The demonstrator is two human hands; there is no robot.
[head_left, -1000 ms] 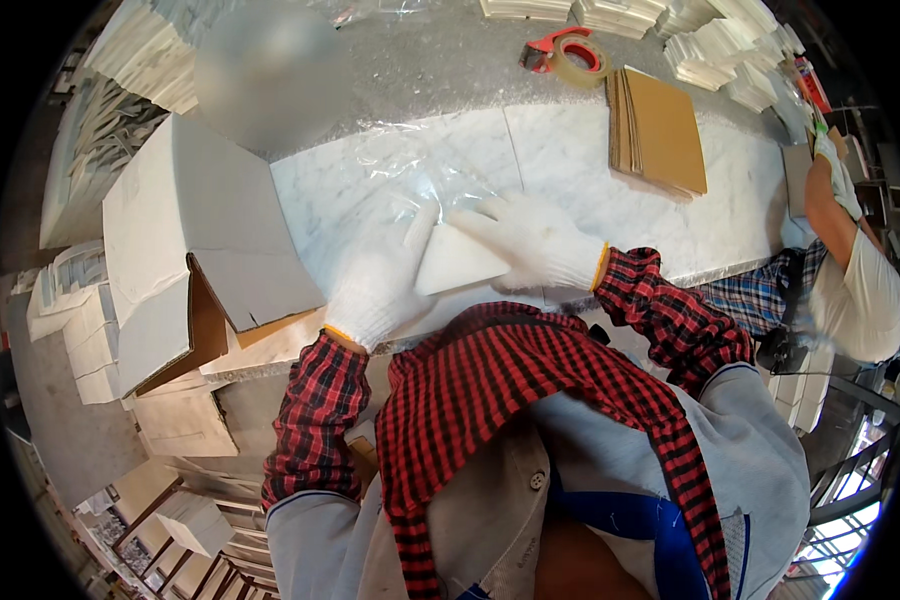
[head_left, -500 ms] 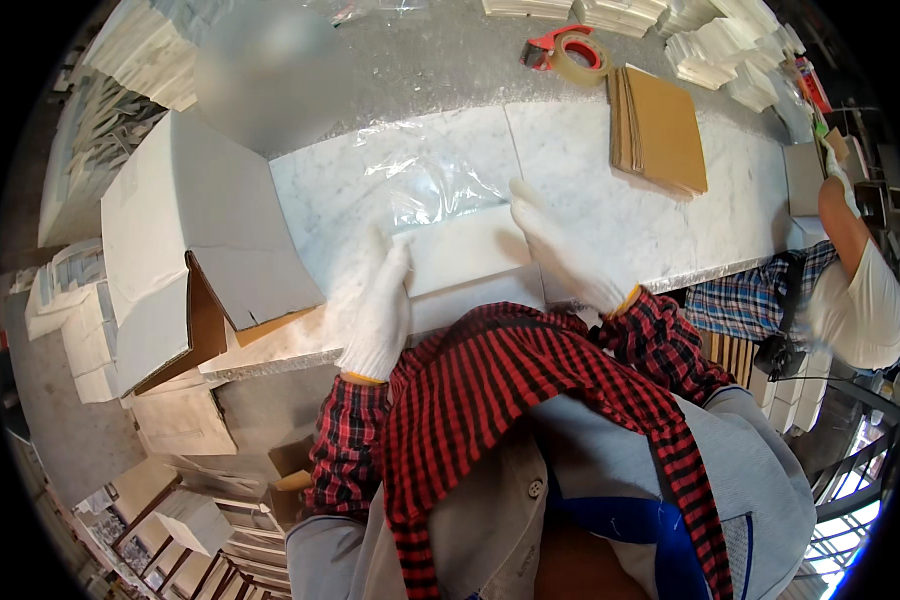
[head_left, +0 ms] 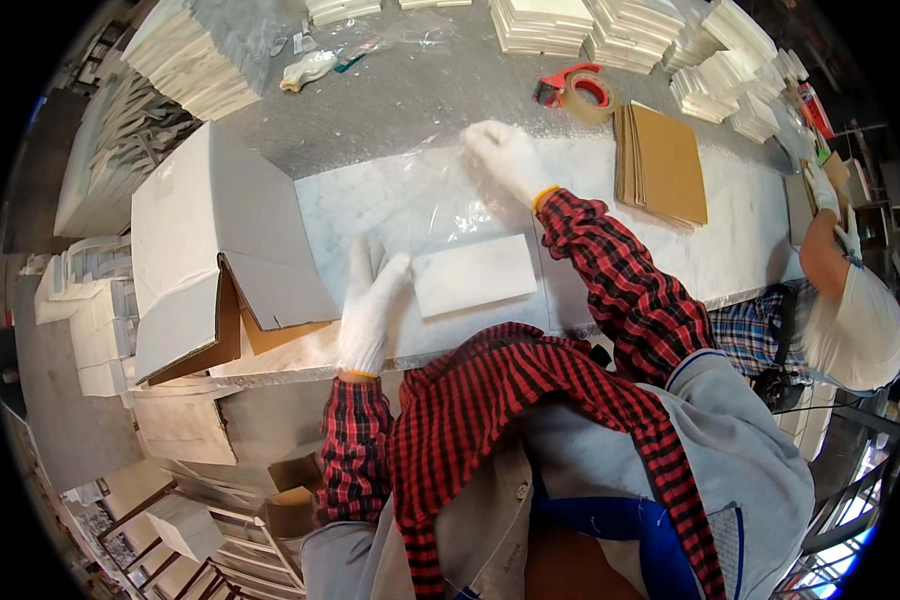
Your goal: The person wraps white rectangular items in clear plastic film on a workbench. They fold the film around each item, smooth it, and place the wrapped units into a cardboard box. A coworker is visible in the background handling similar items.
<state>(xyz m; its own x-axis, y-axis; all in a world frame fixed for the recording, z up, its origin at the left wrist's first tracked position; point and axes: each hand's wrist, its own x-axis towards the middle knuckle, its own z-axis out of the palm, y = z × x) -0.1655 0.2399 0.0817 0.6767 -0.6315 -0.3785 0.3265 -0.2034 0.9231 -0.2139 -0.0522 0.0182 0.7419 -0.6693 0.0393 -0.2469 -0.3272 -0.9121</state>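
- Head view: a white slab [head_left: 475, 277] is laid flat on a pale marble-patterned surface [head_left: 345, 205] of the counter [head_left: 340, 125], close in front of the body, probably so that it can be reached by both hands.
- Clear film [head_left: 470, 215] is spread beyond the slab's far edge; its full outline cannot be made out.
- The left hand [head_left: 366, 315], gloved in white, is held upright just beside the slab's left end; its grip is apart and nothing is seen in it. It seems to be placed there so that the slab can be steadied.
- The right hand [head_left: 508, 160], also gloved, is held over the film's far side with fingers curled; whether film is clamped in its grip cannot be told.
- An opened carton [head_left: 200, 210] is set at the left, its flaps turned toward the body, presumably for easy access.
- Brown cardboard sheets [head_left: 665, 165] and a red tape dispenser [head_left: 580, 92] are placed at the right, probably where the working spot is not crowded by them.
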